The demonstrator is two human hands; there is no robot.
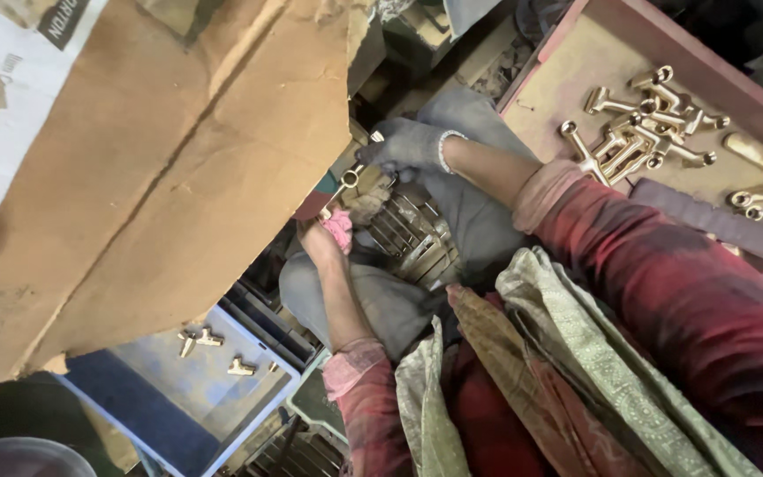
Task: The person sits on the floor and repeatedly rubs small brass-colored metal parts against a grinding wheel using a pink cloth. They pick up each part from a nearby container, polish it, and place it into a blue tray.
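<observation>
My right hand [404,146], in a grey knit glove, is closed on a small brass fitting [350,179] and holds it against the edge of a big brown cardboard sheet [169,177]. My left hand [333,228] sits just below it, closed round a pink cloth [339,227]; most of its fingers are hidden under the cardboard. Both arms wear red plaid sleeves. A patterned green scarf [576,353] hangs over my lap.
A red-rimmed tray [567,79] at the upper right holds several brass fittings [642,132] and a purple strip [708,218]. A blue-and-white crate [178,397] at the lower left holds three more fittings. A slatted crate [412,234] sits between my knees.
</observation>
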